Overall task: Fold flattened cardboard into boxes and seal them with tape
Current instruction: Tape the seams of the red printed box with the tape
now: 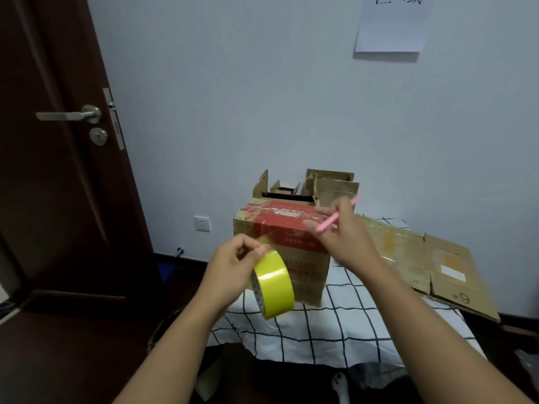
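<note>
Tape first: the glossy yellow roll of packing tape (pixel 273 284), light and slick, hangs pinched at its top edge by the left hand (pixel 233 265), best gripped through its core. The right hand (pixel 341 237) clamps a slim pink pen-like cutter (pixel 339 214) over the worn, stiff red-banded cardboard box (pixel 287 252) on the checked cloth (pixel 335 328).

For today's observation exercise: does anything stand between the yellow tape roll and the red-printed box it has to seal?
Nothing visible does. The left hand holds the tape roll right in front of the box, with only open air between them. The right hand, holding a pink pen, is over the box's right side.
</note>
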### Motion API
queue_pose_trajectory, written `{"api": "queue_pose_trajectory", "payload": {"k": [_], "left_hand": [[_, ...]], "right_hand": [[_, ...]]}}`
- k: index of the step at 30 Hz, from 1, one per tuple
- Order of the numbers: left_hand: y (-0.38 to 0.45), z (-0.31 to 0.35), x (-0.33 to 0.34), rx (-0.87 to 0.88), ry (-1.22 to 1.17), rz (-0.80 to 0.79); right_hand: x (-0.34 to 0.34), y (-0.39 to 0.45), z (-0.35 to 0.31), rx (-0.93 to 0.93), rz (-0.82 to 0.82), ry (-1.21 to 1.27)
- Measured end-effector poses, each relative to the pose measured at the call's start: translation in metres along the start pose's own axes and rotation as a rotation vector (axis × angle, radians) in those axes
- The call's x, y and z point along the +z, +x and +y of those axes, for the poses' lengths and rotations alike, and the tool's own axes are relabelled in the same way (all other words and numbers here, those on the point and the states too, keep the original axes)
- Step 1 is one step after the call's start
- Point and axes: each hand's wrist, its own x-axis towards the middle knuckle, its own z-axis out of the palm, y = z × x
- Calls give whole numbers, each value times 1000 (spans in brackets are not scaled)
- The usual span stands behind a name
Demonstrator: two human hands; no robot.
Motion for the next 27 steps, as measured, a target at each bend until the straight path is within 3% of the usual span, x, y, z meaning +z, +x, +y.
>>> {"api": "queue_pose_trajectory", "payload": {"k": [3, 8, 18, 23, 27], "left_hand": [[19, -16, -16, -46, -140, -3], [69, -45, -44, -141, -236, -39], [124, -65, -47, -280, -372, -178], [98, -44, -23, -212, -444, -244], [71, -32, 11, -193, -463, -265]], "right_hand": [[9, -2, 31, 246, 90, 91], [29, 12, 66, 411, 177, 198], [58, 27, 91, 399, 351, 243], [17, 18, 91, 349, 455, 236], [-24, 2, 99, 367, 431, 249]]}}
